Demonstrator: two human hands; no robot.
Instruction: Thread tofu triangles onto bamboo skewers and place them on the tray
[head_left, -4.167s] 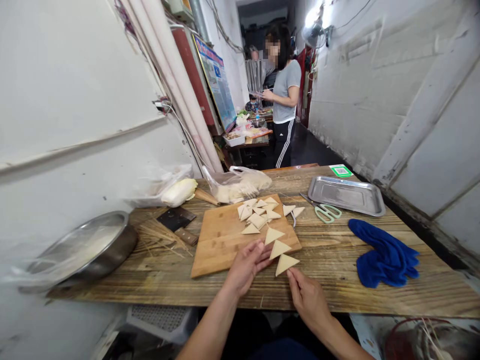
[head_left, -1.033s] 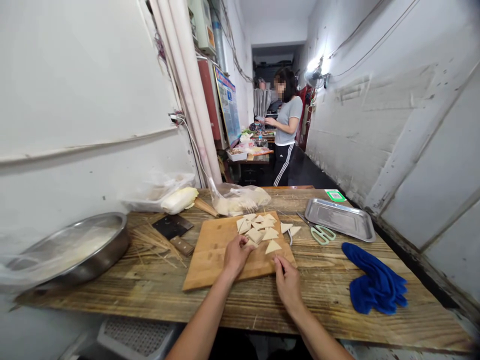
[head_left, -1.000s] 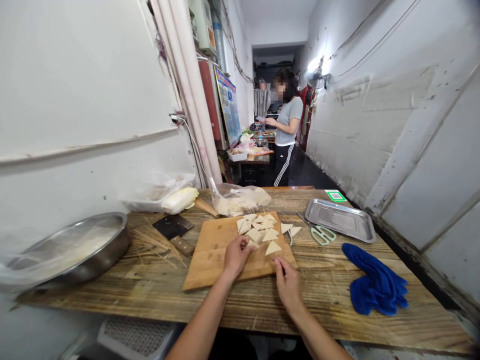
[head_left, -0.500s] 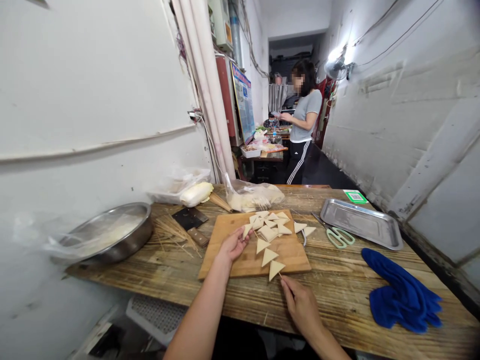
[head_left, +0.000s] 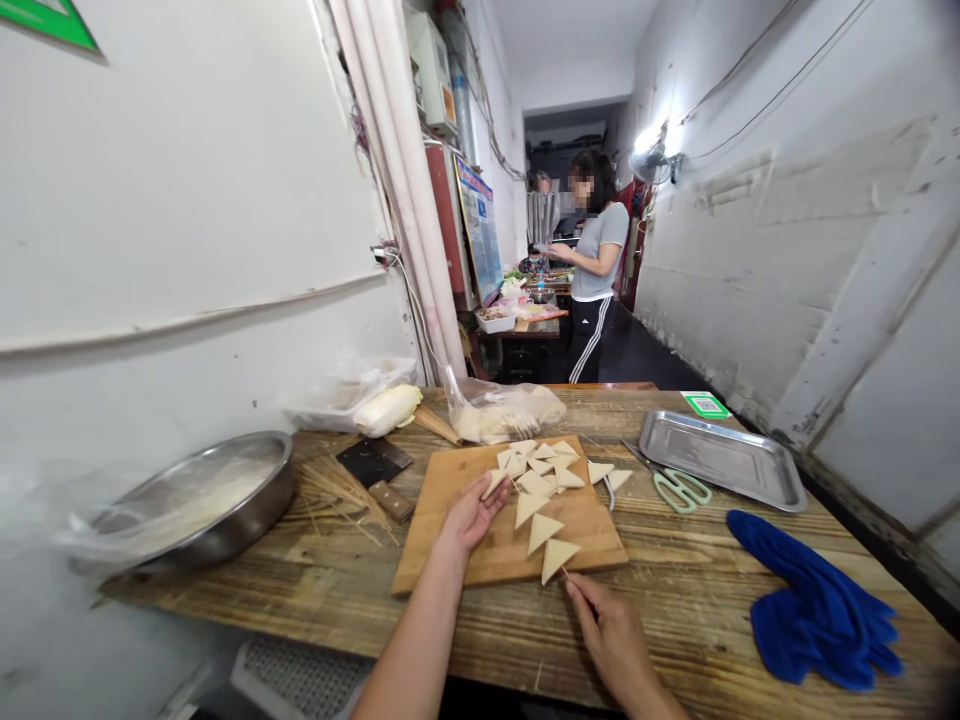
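My right hand [head_left: 611, 625] is closed on the near end of a thin wooden skewer [head_left: 565, 572]. Several pale triangular pieces, perhaps tofu, are threaded along it, the nearest triangle [head_left: 558, 559] just ahead of my fingers. At the skewer's far end, my left hand [head_left: 471, 513] pinches another pale triangle [head_left: 494, 484] between thumb and fingers. Whether the tip has entered that piece I cannot tell. Below both lies a wooden cutting board [head_left: 442, 500], with a pile of loose triangles [head_left: 535, 482] toward its back right.
Left of the board are a cleaver [head_left: 373, 461], loose skewers [head_left: 337, 485] and a steel basin [head_left: 277, 480]. A cabbage [head_left: 388, 410] and plastic bag [head_left: 506, 412] lie behind. To the right are scissors [head_left: 681, 490], a metal tray [head_left: 720, 460] and blue gloves [head_left: 821, 610]. A person [head_left: 596, 260] stands beyond.
The camera has tipped up slightly, so the table sits lower in view. Both hands keep their grips, and the skewer and left-hand triangle stay close together.
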